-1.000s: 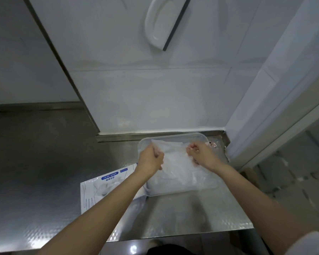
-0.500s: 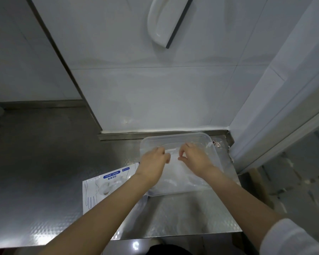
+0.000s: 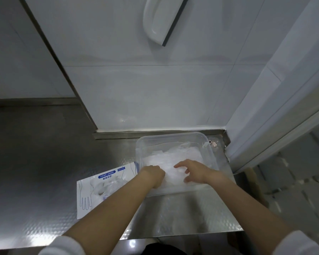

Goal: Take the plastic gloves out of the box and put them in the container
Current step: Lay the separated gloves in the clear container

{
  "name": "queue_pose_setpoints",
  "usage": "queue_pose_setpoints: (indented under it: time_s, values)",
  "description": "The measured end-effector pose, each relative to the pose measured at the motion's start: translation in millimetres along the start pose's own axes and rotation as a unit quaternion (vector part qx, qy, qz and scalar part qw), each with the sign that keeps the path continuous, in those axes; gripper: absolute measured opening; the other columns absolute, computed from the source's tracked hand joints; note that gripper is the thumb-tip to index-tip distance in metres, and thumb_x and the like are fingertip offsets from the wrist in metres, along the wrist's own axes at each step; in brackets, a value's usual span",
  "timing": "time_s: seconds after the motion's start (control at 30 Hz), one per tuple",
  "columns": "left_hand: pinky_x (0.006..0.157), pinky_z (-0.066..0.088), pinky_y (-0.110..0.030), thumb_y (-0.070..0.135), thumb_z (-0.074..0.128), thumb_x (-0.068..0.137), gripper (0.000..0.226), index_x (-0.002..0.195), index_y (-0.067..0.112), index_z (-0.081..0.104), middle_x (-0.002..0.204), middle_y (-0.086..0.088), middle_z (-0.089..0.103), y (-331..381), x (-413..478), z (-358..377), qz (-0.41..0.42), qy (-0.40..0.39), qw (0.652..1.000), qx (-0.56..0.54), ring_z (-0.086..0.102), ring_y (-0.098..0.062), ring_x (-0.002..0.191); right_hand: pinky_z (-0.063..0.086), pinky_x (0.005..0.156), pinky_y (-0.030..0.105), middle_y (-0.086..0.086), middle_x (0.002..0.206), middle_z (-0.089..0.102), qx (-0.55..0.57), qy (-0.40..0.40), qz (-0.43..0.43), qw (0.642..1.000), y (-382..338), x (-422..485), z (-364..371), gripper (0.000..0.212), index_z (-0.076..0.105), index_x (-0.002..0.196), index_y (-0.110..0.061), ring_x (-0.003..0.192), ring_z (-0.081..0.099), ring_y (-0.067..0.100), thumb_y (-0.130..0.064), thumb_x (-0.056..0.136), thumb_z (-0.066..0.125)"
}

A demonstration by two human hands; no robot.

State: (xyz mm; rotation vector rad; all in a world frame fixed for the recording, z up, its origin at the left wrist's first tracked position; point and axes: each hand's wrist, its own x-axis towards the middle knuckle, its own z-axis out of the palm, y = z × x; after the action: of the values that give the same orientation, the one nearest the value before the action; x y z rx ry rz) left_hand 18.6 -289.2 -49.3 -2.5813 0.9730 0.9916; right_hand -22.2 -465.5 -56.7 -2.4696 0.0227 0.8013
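The plastic gloves (image 3: 175, 157) lie as a crumpled, cloudy white heap inside the container (image 3: 138, 150), a clear rectangular tub right of centre in the frame. Both hands reach into the tub from the lower edge of the frame.

- Left hand (image 3: 153, 174): sits at the near left part of the heap, knuckles up, fingers bent downward into the plastic. The fingertips are hidden, so a grip cannot be confirmed; the hand may only be pressing.
- Right hand (image 3: 194, 171): rests on the heap, its fingers (image 3: 180, 164) spread apart and nearly straight, palm down.

The box (image 3: 99, 188), a flat white pack with blue print and a glove outline, lies just left of the tub, partly under the left forearm. Tub and box sit on a steel counter (image 3: 44, 181). A white tiled wall (image 3: 145, 92) rises behind, with a white tool with a dark edge (image 3: 160, 19) at upper centre.
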Motion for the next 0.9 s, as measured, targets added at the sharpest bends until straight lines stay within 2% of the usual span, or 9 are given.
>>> queue_pose_setpoints:
  time_s: [0.13, 0.27, 0.33, 0.43, 0.53, 0.63, 0.7, 0.8, 0.9]
  values:
    - [0.097, 0.043, -0.040, 0.009, 0.053, 0.092, 0.058, 0.145, 0.019, 0.031, 0.149, -0.013, 0.023, 1, 8, 7, 0.000, -0.004, 1.000, 0.012, 0.046, -0.033, 0.123, 0.036, 0.105, 0.032, 0.004, 0.145, 0.029, -0.089, -0.032, 0.021, 0.995, 7, 11, 8, 0.074, 0.035, 0.145, -0.024, 0.130, 0.040, 0.025, -0.012, 0.081, 0.070]
    - [0.097, 0.043, -0.041, 0.005, 0.054, 0.090, 0.065, 0.146, 0.019, 0.023, 0.155, -0.015, 0.011, 2, 11, 10, -0.007, -0.005, 1.000, 0.017, 0.044, -0.037, 0.125, 0.038, 0.103, 0.037, 0.001, 0.145, 0.027, -0.171, -0.030, 0.055, 0.983, 8, 17, 11, 0.066, 0.034, 0.144, -0.032, 0.129, 0.039, 0.027, -0.022, 0.086, 0.064]
    - [0.097, 0.043, -0.042, 0.007, 0.053, 0.092, 0.062, 0.145, 0.017, 0.024, 0.154, -0.016, 0.014, 3, 10, 9, -0.005, -0.001, 1.000, 0.023, 0.044, -0.036, 0.124, 0.037, 0.104, 0.037, 0.004, 0.146, 0.027, -0.167, -0.036, 0.072, 0.983, 2, 16, 9, 0.065, 0.033, 0.144, -0.028, 0.130, 0.038, 0.029, -0.020, 0.087, 0.063]
    - [0.099, 0.038, -0.040, 0.010, 0.047, 0.095, 0.049, 0.141, 0.015, 0.032, 0.142, -0.013, 0.038, 6, 2, -3, 0.008, 0.057, 0.998, 0.037, 0.047, -0.031, 0.122, 0.033, 0.107, 0.036, 0.008, 0.147, 0.030, -0.125, -0.028, 0.080, 0.989, -18, 0, -2, 0.052, 0.035, 0.144, -0.019, 0.133, 0.036, 0.028, -0.024, 0.095, 0.053]
    - [0.108, 0.026, -0.039, 0.002, 0.044, 0.091, 0.053, 0.140, 0.019, 0.034, 0.137, -0.006, 0.046, 2, -18, -20, 0.029, 0.210, 0.977, 0.008, 0.045, -0.026, 0.124, 0.036, 0.104, 0.034, 0.004, 0.143, 0.041, -0.094, 0.059, 0.031, 0.993, -47, -26, -11, 0.040, 0.044, 0.138, -0.018, 0.128, 0.042, 0.022, -0.026, 0.100, 0.045]
    - [0.112, 0.014, -0.036, -0.008, 0.043, 0.085, 0.062, 0.139, 0.022, 0.038, 0.140, 0.001, 0.043, -15, -51, -29, 0.015, 0.353, 0.932, -0.086, 0.038, -0.020, 0.130, 0.040, 0.096, 0.024, -0.002, 0.132, 0.051, -0.025, 0.193, -0.060, 0.979, -78, -47, -5, 0.032, 0.051, 0.131, -0.018, 0.116, 0.052, 0.013, -0.022, 0.099, 0.046]
    - [0.108, 0.015, -0.034, -0.012, 0.046, 0.080, 0.064, 0.135, 0.020, 0.044, 0.137, -0.001, 0.047, -36, -73, -18, -0.021, 0.408, 0.901, -0.142, 0.039, -0.021, 0.129, 0.043, 0.091, 0.022, -0.003, 0.120, 0.055, 0.025, 0.246, -0.127, 0.961, -103, -55, 5, 0.026, 0.055, 0.123, -0.017, 0.103, 0.054, 0.009, -0.016, 0.098, 0.047]
    - [0.098, 0.027, -0.036, -0.016, 0.047, 0.077, 0.060, 0.127, 0.015, 0.052, 0.126, -0.006, 0.052, -71, -94, 19, -0.118, 0.404, 0.884, -0.204, 0.047, -0.026, 0.119, 0.042, 0.084, 0.020, -0.001, 0.117, 0.054, 0.026, 0.223, -0.204, 0.953, -137, -63, 27, 0.023, 0.054, 0.120, -0.015, 0.096, 0.053, 0.007, -0.017, 0.099, 0.045]
    - [0.091, 0.032, -0.033, -0.014, 0.048, 0.078, 0.054, 0.123, 0.016, 0.054, 0.124, -0.006, 0.052, -99, -101, 65, -0.161, 0.330, 0.894, -0.256, 0.048, -0.026, 0.114, 0.042, 0.086, 0.031, 0.003, 0.130, 0.049, -0.027, 0.159, -0.221, 0.962, -162, -59, 57, 0.033, 0.047, 0.131, -0.013, 0.107, 0.056, 0.022, -0.024, 0.101, 0.041]
